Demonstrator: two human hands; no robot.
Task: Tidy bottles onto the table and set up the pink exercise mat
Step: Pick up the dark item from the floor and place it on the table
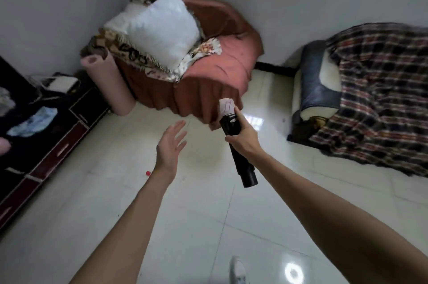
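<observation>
The pink exercise mat (108,84) is rolled up and stands on end on the floor, leaning against the left front corner of the orange bed. My right hand (243,136) grips a long black bottle (240,163) with a pale pink-white end pointing toward the bed. The bottle is tilted, its black cap end toward me. My left hand (171,144) hovers above the floor with straight, spread fingers and holds nothing. It is to the right of the mat and apart from it.
An orange bed (220,63) with a white pillow (164,28) fills the far corner. A dark low cabinet (53,135) with clutter runs along the left wall. A plaid-covered sofa (375,93) stands at right. A small red object (147,173) lies on the glossy white tiles.
</observation>
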